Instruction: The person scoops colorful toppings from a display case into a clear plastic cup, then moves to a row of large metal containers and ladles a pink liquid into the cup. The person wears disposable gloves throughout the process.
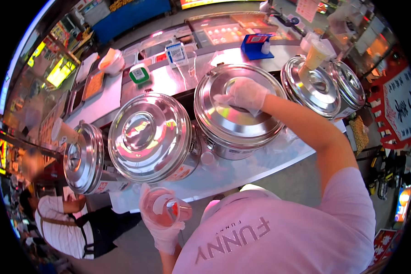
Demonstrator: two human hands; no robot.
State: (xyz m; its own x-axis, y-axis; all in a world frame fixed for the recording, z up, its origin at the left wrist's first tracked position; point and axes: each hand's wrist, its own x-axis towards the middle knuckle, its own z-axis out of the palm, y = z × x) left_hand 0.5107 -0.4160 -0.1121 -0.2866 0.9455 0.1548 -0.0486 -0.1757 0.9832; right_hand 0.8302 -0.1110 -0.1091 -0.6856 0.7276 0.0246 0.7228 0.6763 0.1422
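Note:
My right hand (243, 95), in a clear plastic glove, is closed over the handle of a large round steel lid (241, 125), which sits on a steel drum container (233, 151). At the lower middle my left hand (162, 219), gloved too, holds a clear plastic cup (161, 205) with something red in or behind it. Left of the drum under my right hand stands another large lidded steel container (147, 137). Between these two is a small clear cup (208, 158) on the white counter surface (257, 171). The fingertips of my right hand are partly hidden.
Smaller lidded steel containers stand at left (84, 157) and right (315, 85), with filled cups (316, 54) on them. Behind are a green code stand (139, 73), a blue stand (257, 51), an empty clear cup (188, 70) and a food tray (94, 84). A person (65, 222) is at lower left.

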